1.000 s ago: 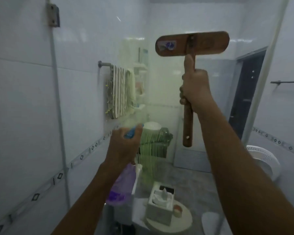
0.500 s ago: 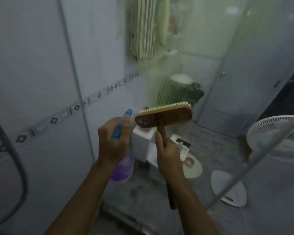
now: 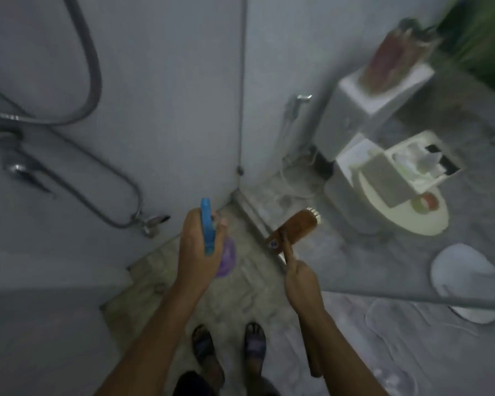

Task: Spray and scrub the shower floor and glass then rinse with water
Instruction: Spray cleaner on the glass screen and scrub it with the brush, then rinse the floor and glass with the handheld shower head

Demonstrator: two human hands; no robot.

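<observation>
Left hand (image 3: 196,247) grips spray bottle (image 3: 225,257); right hand (image 3: 301,282) grips scrub brush (image 3: 293,228) above shower floor (image 3: 240,295)

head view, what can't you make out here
- Spray bottle: head view; the left hand covers most of it, so its fill level is hidden.
- Brush: bristles mostly turned away; the right hand covers part of the handle.
- Reddish object on the toilet tank: motion blur, unidentifiable.
- Green item: cut by the top-right edge.
</observation>
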